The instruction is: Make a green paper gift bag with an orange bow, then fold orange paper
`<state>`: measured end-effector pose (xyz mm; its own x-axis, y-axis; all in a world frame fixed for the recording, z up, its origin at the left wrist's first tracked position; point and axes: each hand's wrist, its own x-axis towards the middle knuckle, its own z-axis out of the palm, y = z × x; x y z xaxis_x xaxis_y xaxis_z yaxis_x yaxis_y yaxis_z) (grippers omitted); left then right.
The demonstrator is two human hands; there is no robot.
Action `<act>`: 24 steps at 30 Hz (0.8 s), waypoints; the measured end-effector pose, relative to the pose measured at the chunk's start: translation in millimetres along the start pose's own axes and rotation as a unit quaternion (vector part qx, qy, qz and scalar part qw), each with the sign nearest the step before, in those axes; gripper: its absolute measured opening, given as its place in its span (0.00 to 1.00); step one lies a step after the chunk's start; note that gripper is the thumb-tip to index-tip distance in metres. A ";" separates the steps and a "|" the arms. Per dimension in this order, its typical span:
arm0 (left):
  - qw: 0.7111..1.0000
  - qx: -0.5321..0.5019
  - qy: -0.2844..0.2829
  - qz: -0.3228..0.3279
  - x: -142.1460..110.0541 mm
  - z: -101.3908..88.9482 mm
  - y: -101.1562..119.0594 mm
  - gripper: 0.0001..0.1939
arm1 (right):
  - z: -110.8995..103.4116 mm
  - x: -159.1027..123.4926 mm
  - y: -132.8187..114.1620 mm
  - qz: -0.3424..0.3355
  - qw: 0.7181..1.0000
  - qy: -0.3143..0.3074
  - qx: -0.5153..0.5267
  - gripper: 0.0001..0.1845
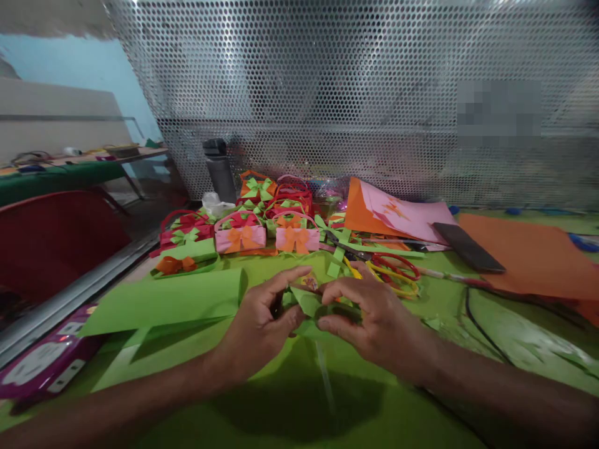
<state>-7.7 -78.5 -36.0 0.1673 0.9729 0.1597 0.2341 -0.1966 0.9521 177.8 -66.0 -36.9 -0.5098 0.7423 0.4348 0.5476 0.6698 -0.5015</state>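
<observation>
Just above the green table top, my left hand (pixel 266 315) and my right hand (pixel 369 308) hold a small folded piece of green paper (pixel 306 304) between them. Thumb and fingers of each hand are closed on its sides, and parts of the paper are hidden behind them. Beyond the hands stand small paper handbags with bows, among them a pink one with an orange bow (pixel 296 237) and a similar pink bag (pixel 240 237). Scissors with red handles (pixel 397 265) and yellow-handled scissors (pixel 397 285) lie beyond my right hand. A rolled green sheet (pixel 173 299) rests left of my left hand.
At the back left stands a dark bottle (pixel 219 171) before a perforated metal panel (pixel 327 81). Pink sheets (pixel 412 215), a dark phone-like slab (pixel 468 247) and orange sheets (pixel 538 255) lie at the right. A purple box (pixel 51 355) sits at the left edge. A black cable (pixel 482 327) crosses the right side.
</observation>
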 end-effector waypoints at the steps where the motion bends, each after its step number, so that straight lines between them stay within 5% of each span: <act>1: 1.000 0.000 -0.004 0.001 -0.3 0.3 0.5 0.23 | -0.1 -0.1 -0.3 -0.001 1.000 -0.001 -0.002 0.08; 9: 0.999 0.032 -0.029 0.019 -1.7 0.6 -3.8 0.22 | 4.6 -4.6 0.3 -0.091 0.991 0.023 -0.095 0.05; 24: 0.996 0.037 -0.064 0.044 -3.3 0.2 -13.5 0.27 | 1.9 -0.2 4.6 -0.066 0.991 0.054 -0.101 0.07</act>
<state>-11.2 -79.0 -49.4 0.3103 0.9289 0.2020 0.2823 -0.2930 0.9135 179.1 -63.1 -40.7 -0.5179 0.6383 0.5695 0.6080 0.7430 -0.2799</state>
